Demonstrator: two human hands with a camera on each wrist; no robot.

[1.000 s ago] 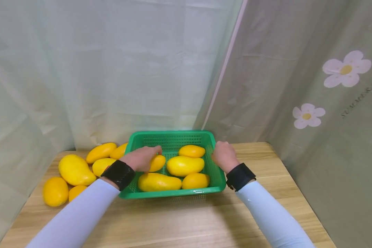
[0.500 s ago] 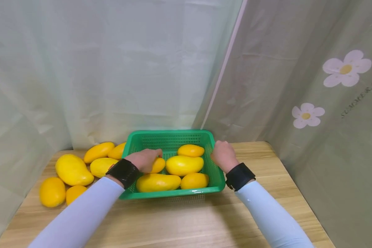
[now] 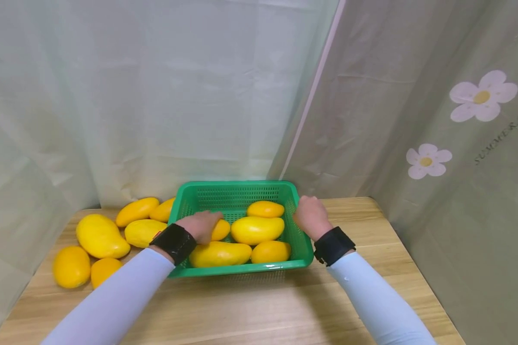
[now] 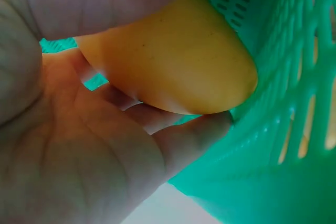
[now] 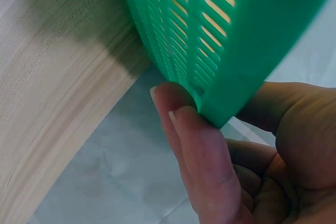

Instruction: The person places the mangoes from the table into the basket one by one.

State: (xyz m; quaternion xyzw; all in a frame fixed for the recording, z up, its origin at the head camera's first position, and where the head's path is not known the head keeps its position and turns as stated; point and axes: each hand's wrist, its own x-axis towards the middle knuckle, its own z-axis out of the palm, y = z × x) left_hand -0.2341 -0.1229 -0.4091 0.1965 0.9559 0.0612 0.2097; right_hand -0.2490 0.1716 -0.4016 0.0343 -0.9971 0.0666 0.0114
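Note:
My left hand [image 3: 202, 225] reaches into the green plastic basket [image 3: 235, 272] and holds a mango [image 3: 221, 230] at its left side. In the left wrist view the thumb lies over this mango [image 4: 173, 61] and the fingers are beneath it, beside the slotted basket wall. Several other yellow mangoes lie in the basket, including a long one [image 3: 220, 254] at the front and another [image 3: 257, 231] in the middle. At the basket's right end my right hand [image 3: 312, 216] grips the rim [image 5: 247, 72] between thumb and fingers.
Left of the basket, several loose mangoes [image 3: 100, 236] lie on the wooden table [image 3: 250, 311]. Behind the table hangs a pale curtain [image 3: 177, 105], and a flower-printed one [image 3: 470, 201] borders the right side.
My left hand has shifted slightly right and down within the basket, still holding the mango. The right hand stays on the rim, and the basket has barely moved.

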